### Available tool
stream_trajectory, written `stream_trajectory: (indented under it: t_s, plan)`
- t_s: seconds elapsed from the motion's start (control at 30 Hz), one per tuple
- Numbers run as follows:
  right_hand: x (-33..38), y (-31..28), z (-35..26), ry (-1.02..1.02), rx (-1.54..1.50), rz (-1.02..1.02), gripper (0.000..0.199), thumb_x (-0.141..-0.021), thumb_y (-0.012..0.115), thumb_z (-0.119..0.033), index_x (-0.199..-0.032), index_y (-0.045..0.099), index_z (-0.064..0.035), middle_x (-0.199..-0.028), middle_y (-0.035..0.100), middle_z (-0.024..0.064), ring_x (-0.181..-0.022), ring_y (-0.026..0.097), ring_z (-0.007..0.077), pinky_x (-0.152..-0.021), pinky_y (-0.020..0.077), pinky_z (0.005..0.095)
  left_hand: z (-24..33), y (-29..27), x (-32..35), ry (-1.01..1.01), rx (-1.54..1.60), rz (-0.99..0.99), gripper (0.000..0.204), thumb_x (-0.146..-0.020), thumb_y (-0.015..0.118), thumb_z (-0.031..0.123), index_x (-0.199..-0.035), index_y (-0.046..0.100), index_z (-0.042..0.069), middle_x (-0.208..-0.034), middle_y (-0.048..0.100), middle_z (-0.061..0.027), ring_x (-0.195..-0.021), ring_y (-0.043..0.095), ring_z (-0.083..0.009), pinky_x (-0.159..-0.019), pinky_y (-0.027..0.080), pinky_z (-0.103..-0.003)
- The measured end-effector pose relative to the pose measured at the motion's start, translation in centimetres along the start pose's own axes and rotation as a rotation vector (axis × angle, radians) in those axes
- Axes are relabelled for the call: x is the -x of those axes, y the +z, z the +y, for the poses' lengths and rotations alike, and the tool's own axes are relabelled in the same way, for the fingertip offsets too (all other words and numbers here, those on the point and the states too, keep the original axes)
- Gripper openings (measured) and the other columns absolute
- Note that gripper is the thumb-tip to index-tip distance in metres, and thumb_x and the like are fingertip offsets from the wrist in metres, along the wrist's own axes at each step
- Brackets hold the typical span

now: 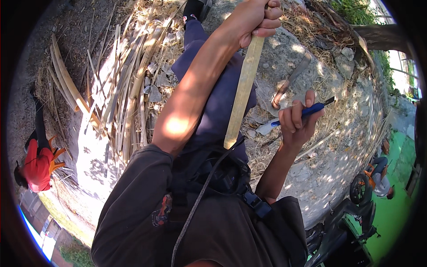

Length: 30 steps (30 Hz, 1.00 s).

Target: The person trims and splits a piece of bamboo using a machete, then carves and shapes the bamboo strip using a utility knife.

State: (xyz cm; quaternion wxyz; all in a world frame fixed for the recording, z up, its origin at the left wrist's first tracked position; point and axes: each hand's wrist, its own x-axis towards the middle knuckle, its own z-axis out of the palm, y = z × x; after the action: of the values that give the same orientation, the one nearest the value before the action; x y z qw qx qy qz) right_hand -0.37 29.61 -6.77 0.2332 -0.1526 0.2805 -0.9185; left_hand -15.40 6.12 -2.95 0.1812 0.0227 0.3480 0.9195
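My left hand (pixel 259 23) is at the upper middle, fingers wrapped round the upper end of a flat, pale yellow bamboo strip (pixel 243 91). From that fist the strip slants down toward my waist, and its lower end rests close to the dark strap gear on my front. To the right of the strip, my right hand (pixel 299 118) grips a blue-handled utility knife (pixel 313 108). Its dark tip points up and to the right, away from the bamboo. The knife and the strip are apart.
Split bamboo strips (pixel 122 98) lie heaped on the left. A bent brown wooden piece (pixel 291 82) lies on the stony ground beyond my right hand. One person in red (pixel 38 167) sits far left, another person (pixel 381 178) far right near a motorcycle (pixel 356 213).
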Motion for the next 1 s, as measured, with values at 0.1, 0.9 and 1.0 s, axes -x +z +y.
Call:
stream_trajectory:
  t_s: [0.1,0.9,1.0]
  plan:
    - [-2.3,0.1,0.4,-0.127,0.586,0.391,0.031,-0.111,0.049,-0.034,-0.111,0.049,-0.0033,-0.086,0.052,0.0059,-0.061,0.044,0.0094,-0.056,0.0367,0.0254,-0.3,-0.5,-0.3,0.006,0.023,-0.051,0.036,-0.116,0.027,0.038,-0.088,0.035,0.018,-0.062,0.026,0.0076,-0.043,0.022,-0.0048,-0.035,0.024,-0.023]
    - [-5.9,1.2,5.1,-0.173,1.169,0.332,0.017,-0.101,0.067,-0.013,-0.101,0.068,0.0041,-0.073,0.061,0.0032,-0.065,0.052,0.0086,-0.06,0.0423,0.0262,-0.8,-1.4,-0.8,-0.022,0.198,-0.07,0.037,-0.115,0.03,0.04,-0.087,0.038,0.018,-0.059,0.028,0.0079,-0.04,0.022,-0.0052,-0.032,0.023,-0.023]
    - [-6.0,1.2,4.8,-0.154,1.187,0.307,0.016,-0.099,0.068,-0.012,-0.098,0.068,0.0039,-0.073,0.062,0.0032,-0.065,0.053,0.0089,-0.06,0.0422,0.0259,-0.8,-1.5,-0.9,-0.04,0.175,-0.074,0.036,-0.115,0.03,0.039,-0.087,0.038,0.018,-0.06,0.029,0.0078,-0.04,0.022,-0.0053,-0.032,0.023,-0.024]
